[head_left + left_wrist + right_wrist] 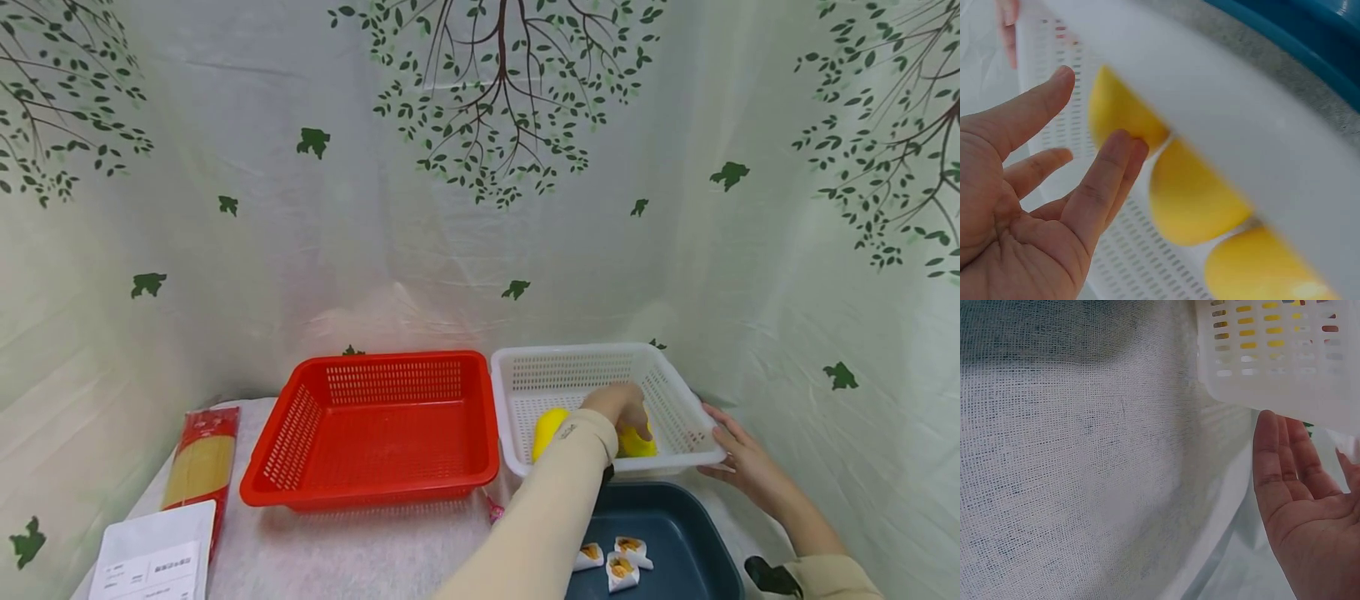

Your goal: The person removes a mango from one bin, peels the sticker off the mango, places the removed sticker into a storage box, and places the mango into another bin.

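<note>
My left hand (618, 406) reaches down into the white basket (570, 354). In the left wrist view its fingers are extended and the thumb stands apart, with the fingertips right at a smooth yellow, lemon-like fruit (1119, 112). A second yellow fruit (1194, 194) and a third yellow fruit (1266, 269) lie in a row along the basket's near wall. At the basket's right end is my right hand (750, 462), its fingertips against the rim. In the right wrist view these fingers are nearly straight beneath the rim, thumb apart.
A red basket (405, 433) stands left of the white one. In front, a dark blue tray (693, 533) bears several small white-wrapped pieces (622, 569). At far left are a red-and-yellow noodle packet (198, 462) and a labelled white packet (153, 554). A pink-wrapped item (495, 510) lies beside my left forearm.
</note>
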The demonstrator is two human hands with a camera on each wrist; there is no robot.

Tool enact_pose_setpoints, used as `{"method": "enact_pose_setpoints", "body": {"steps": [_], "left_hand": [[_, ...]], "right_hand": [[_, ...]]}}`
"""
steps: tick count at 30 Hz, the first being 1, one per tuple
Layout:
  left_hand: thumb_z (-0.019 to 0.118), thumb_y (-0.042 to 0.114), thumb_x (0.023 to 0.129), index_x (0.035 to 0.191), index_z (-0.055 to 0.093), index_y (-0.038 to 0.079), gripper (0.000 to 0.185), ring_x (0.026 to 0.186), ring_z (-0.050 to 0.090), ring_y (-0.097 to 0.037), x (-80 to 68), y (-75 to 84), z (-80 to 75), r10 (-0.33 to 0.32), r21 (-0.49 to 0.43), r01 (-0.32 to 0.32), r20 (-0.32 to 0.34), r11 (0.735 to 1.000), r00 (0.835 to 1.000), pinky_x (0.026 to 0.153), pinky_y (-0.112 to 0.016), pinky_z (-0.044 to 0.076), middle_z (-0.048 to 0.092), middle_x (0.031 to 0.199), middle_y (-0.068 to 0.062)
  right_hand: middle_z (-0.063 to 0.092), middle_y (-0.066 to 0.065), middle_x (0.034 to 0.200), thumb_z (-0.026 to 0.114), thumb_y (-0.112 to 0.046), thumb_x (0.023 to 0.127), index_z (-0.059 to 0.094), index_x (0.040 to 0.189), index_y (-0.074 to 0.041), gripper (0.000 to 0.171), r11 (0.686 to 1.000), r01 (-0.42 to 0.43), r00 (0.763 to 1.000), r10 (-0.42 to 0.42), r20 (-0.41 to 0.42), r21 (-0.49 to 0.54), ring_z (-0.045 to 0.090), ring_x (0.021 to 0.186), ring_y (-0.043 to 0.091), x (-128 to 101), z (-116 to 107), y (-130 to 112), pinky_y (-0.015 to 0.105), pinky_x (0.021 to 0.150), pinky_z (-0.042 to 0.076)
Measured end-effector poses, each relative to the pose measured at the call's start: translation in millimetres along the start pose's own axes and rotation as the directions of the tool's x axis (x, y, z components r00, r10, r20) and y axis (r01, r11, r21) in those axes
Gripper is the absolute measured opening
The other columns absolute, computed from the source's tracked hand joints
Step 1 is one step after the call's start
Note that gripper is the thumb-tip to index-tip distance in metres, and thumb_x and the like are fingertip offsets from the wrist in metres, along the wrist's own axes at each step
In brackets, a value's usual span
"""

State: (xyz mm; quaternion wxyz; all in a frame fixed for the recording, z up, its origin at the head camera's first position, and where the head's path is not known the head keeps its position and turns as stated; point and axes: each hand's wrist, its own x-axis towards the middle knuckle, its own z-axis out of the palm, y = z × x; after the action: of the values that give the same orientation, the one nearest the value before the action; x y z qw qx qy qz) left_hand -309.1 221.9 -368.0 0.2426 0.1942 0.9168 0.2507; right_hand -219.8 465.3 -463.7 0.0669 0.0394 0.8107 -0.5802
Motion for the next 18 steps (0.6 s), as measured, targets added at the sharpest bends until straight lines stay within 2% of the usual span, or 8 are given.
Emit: {"method": "enact_pose_setpoints", "body": {"steps": [1, 5, 9, 14, 17, 18], "left_hand": [[0.085, 0.026, 0.094, 0.131, 0.072, 0.019, 0.040, 0.089, 0.066, -0.020, 2.5, 0.5, -1.0, -0.003, -0.012, 0.003, 0.009, 1.000, 1.000, 0.085, -0.033, 0.060, 0.070, 0.110, -0.001], [0.083, 0.027, 0.095, 0.139, 0.069, 0.022, 0.047, 0.095, 0.072, -0.022, 2.3, 2.6, -8.5, 0.009, -0.079, -0.007, 0.024, 0.997, 1.000, 0.088, -0.036, 0.062, 0.072, 0.124, 0.001], [0.082, 0.027, 0.097, 0.144, 0.067, 0.025, 0.050, 0.100, 0.073, -0.023, -4.0, 2.4, -14.8, 0.035, -0.136, -0.028, 0.046, 0.990, 0.998, 0.092, -0.038, 0.062, 0.072, 0.130, 0.001], [0.077, 0.024, 0.101, 0.151, 0.061, 0.021, 0.053, 0.113, 0.075, -0.024, -9.8, 0.2, -23.8, 0.135, -0.186, -0.111, 0.122, 0.976, 0.983, 0.102, -0.036, 0.061, 0.063, 0.151, 0.002], [0.075, 0.021, 0.102, 0.154, 0.057, 0.018, 0.055, 0.116, 0.074, -0.022, -13.7, -2.0, -32.3, 0.213, -0.175, -0.188, 0.139, 0.966, 0.967, 0.099, -0.031, 0.062, 0.057, 0.158, 0.001], [0.075, 0.021, 0.103, 0.155, 0.055, 0.017, 0.056, 0.116, 0.074, -0.022, -15.7, -3.5, -35.7, 0.241, -0.167, -0.217, 0.136, 0.962, 0.961, 0.097, -0.029, 0.063, 0.056, 0.159, -0.001]], "right_hand": [[0.049, 0.005, 0.144, 0.033, -0.041, 0.118, 0.006, 0.173, -0.015, 0.067, 1.000, -0.006, 1.000, 0.006, -0.004, 0.001, 0.065, 0.110, 0.008, 0.3, 0.5, -0.2, 0.039, 0.096, 0.063], [0.041, 0.022, 0.153, 0.032, -0.041, 0.118, 0.005, 0.172, -0.013, 0.066, 1.000, -0.006, 1.000, 0.005, -0.009, -0.013, 0.064, 0.111, 0.011, 1.6, 2.0, -0.2, 0.042, 0.097, 0.063], [0.038, 0.026, 0.154, 0.031, -0.041, 0.119, 0.004, 0.172, -0.012, 0.067, 1.000, 0.000, 1.000, 0.000, 0.000, -0.018, 0.064, 0.111, 0.011, 2.1, 2.6, -1.5, 0.040, 0.096, 0.063], [0.040, 0.027, 0.153, 0.031, -0.040, 0.119, 0.003, 0.172, -0.009, 0.068, 0.999, -0.005, 1.000, 0.005, 0.006, -0.042, 0.064, 0.107, 0.005, -0.5, 1.8, -4.0, 0.034, 0.093, 0.062], [0.045, 0.032, 0.151, 0.032, -0.038, 0.119, 0.005, 0.172, -0.008, 0.066, 0.995, 0.016, 1.000, -0.016, -0.001, -0.097, 0.065, 0.103, -0.001, -3.6, -0.8, -6.0, 0.034, 0.091, 0.062], [0.046, 0.035, 0.148, 0.032, -0.036, 0.119, 0.009, 0.173, -0.013, 0.063, 0.992, 0.031, 0.999, -0.033, -0.010, -0.119, 0.064, 0.101, -0.003, -4.5, -1.9, -6.5, 0.034, 0.089, 0.062]]}}
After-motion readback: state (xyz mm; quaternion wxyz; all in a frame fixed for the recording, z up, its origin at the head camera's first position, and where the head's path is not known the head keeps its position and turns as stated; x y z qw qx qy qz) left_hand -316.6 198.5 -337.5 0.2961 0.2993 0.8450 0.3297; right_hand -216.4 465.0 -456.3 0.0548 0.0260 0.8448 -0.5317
